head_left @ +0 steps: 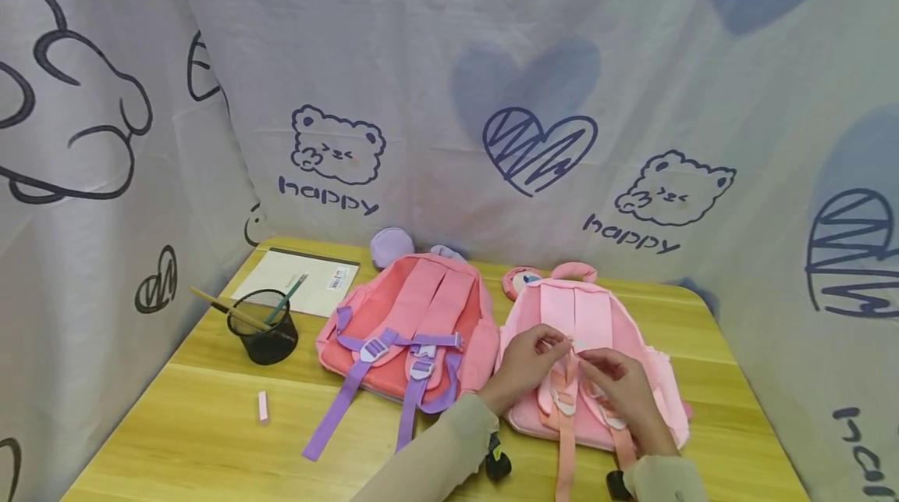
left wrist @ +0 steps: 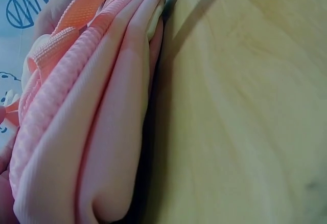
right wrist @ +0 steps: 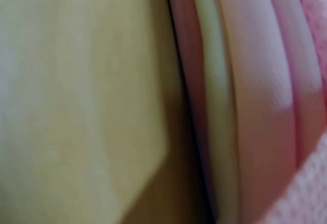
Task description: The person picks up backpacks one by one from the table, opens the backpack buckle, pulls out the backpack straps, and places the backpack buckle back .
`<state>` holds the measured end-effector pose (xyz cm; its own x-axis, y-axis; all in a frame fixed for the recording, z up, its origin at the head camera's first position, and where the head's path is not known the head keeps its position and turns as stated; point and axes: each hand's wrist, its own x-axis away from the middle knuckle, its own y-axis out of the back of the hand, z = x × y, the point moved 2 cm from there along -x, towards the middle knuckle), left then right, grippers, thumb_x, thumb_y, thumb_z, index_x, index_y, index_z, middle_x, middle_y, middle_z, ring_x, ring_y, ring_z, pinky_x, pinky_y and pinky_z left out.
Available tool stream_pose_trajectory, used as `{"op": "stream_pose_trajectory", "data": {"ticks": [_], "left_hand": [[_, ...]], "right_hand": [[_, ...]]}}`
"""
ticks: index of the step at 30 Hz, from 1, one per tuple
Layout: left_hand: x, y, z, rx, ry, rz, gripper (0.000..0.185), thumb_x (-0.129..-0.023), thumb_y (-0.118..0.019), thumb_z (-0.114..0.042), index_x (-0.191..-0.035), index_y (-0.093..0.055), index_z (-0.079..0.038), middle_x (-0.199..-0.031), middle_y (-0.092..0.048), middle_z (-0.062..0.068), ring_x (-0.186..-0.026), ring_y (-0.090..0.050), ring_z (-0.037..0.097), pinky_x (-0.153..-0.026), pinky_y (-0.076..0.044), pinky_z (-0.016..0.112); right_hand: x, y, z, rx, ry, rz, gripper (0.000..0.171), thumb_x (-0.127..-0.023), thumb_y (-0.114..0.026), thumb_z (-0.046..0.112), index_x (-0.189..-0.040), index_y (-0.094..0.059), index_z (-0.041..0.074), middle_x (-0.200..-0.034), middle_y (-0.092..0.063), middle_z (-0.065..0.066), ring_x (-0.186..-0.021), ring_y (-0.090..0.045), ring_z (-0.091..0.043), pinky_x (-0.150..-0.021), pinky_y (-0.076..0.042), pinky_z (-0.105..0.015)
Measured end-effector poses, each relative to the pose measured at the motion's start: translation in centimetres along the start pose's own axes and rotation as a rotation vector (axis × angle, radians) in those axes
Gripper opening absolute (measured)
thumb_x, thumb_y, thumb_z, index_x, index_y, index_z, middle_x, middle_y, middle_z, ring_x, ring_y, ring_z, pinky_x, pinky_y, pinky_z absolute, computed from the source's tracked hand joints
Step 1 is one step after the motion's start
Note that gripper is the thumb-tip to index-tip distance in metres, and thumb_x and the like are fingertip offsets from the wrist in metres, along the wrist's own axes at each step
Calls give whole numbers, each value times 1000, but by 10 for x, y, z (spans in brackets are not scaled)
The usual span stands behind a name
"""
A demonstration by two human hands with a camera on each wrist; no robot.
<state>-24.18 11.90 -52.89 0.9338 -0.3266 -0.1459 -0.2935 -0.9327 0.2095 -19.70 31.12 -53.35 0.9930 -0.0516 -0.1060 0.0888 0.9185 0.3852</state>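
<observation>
left hand (head_left: 523, 365): fingers curled, pinching the chest strap (head_left: 574, 345) of the light pink backpack (head_left: 635, 330) from its left side
right hand (head_left: 621, 385): also curled, pinching the same strap's clip from the right; the two hands meet at the middle, likely so each steadies one half of the clip
light pink backpack: lies face down on the wooden table (head_left: 175, 424), shoulder straps up (that side has to be up to reach the straps), right of centre, just in front of the person
orange webbing (head_left: 565, 439): runs off the bag's bottom toward the table edge
left wrist view: only the bag's folded pink side (left wrist: 102, 132) and bare table; no fingers clearly shown
right wrist view: blurred, pink fabric (right wrist: 255, 106) beside table; grip not readable there
darker pink backpack (head_left: 414, 315): just beside on the left, also strap-side up, purple straps (head_left: 351, 400) clipped, untouched
pen cup (head_left: 263, 326): black mesh, holds pencils, far left, well apart
notebook (head_left: 298, 279): flat behind the cup
small pink eraser (head_left: 263, 406): loose on the table, near the cup
</observation>
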Motion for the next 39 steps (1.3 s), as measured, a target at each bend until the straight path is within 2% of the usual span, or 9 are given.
{"op": "stream_pose_trajectory", "data": {"ticks": [4,7,15,19,23,32,39], "left_hand": [[1,0,0,-15,2,3,24,-99,-68,-44,-107,-75,-22,-89,-66,-12,-78,-56,0,-74,-48,20],[0,-1,1,-29,-1,3,25,-99,-68,-45,-107,-75,-23,-88,-66,-12,-77,-56,-1,-74,-47,20],[1,-2,3,-60,-17,31,23,-98,-70,-43,-103,-75,-21,-88,-69,-9,-76,-57,-2,-70,-47,20],[0,-2,5,-77,-17,36,22,-98,-70,-43,-101,-74,-22,-86,-68,-9,-74,-56,-2,-69,-47,20],[0,-2,4,-60,-9,23,23,-98,-70,-43,-103,-75,-21,-89,-69,-9,-77,-57,-2,-72,-47,20],[1,-2,2,-42,-5,9,23,-97,-70,-42,-102,-75,-20,-89,-69,-9,-77,-56,-2,-74,-47,20],[1,-2,3,-85,-3,20,20,-96,-72,-42,-99,-75,-22,-85,-68,-10,-74,-56,-3,-71,-47,19]], "right_hand": [[0,1,-2,-8,23,-10,27,-97,-74,15,-118,-73,-2,-98,-75,4,-87,-64,-2,-76,-53,-19],[-1,1,-3,-6,23,-9,28,-97,-74,17,-118,-73,-1,-97,-74,7,-87,-64,-2,-76,-53,-19],[-2,-1,-2,-65,-39,-6,32,-96,-76,20,-119,-71,-3,-94,-73,8,-79,-64,-4,-56,-56,-27],[-2,-1,-2,-50,-66,-10,33,-96,-76,24,-118,-71,-1,-94,-72,10,-78,-65,-5,-55,-57,-30],[-3,-1,-4,-52,-56,-7,34,-96,-76,24,-120,-71,0,-94,-73,10,-79,-66,-6,-56,-58,-30],[-3,0,-4,-16,-13,-26,31,-95,-76,17,-120,-73,-1,-95,-76,8,-84,-65,0,-65,-54,-21],[-5,-1,-3,-14,-53,-29,31,-96,-77,21,-118,-73,0,-93,-75,9,-77,-64,-1,-55,-53,-24]]}}
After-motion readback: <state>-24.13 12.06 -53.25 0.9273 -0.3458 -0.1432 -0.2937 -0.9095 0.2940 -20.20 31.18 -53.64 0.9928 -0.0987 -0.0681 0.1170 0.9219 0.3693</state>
